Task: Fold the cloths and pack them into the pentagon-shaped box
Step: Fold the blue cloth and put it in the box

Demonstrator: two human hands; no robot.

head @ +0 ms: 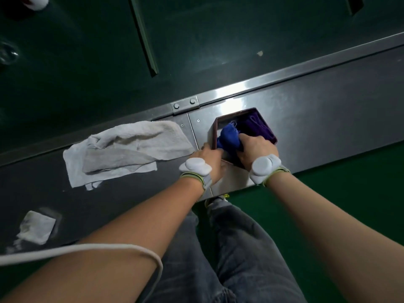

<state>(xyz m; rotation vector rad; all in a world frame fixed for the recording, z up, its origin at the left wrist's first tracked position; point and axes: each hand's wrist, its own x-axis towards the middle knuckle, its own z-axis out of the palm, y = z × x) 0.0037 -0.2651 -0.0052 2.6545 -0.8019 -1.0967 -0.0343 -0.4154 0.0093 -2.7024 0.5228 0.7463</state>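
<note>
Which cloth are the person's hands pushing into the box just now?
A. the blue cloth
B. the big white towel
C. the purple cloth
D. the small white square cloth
A: both the left hand and the right hand are on the blue cloth, bunched at the near side of the pentagon-shaped box; the purple cloth already lies inside, and the white towel lies untouched on the table.

Your right hand hides the box near wall | fingertips buried in blue cloth | white object upper left cut off
</note>
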